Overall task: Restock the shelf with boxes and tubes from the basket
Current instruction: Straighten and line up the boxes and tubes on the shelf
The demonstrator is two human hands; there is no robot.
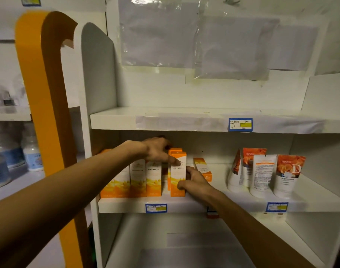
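Observation:
Several tall orange-and-white boxes (138, 178) stand in a row on the left of the middle shelf (184, 205). My left hand (157, 149) rests on top of the row, its fingers touching the rightmost upright box (177, 176). My right hand (197, 180) grips that same box from its right side, thumb on the front. Another orange box (203, 168) stands just behind my right hand. Several white tubes with orange rose prints (265, 171) stand on the right of the same shelf. The basket is not in view.
The upper shelf (165, 118) holds no goods and carries a blue price tag (240, 124). The lower shelf (184, 248) shows a bare white floor. An orange panel (39, 93) stands left, with white bottles (32, 153) beyond it. Plastic sheets (184, 39) hang on the back wall.

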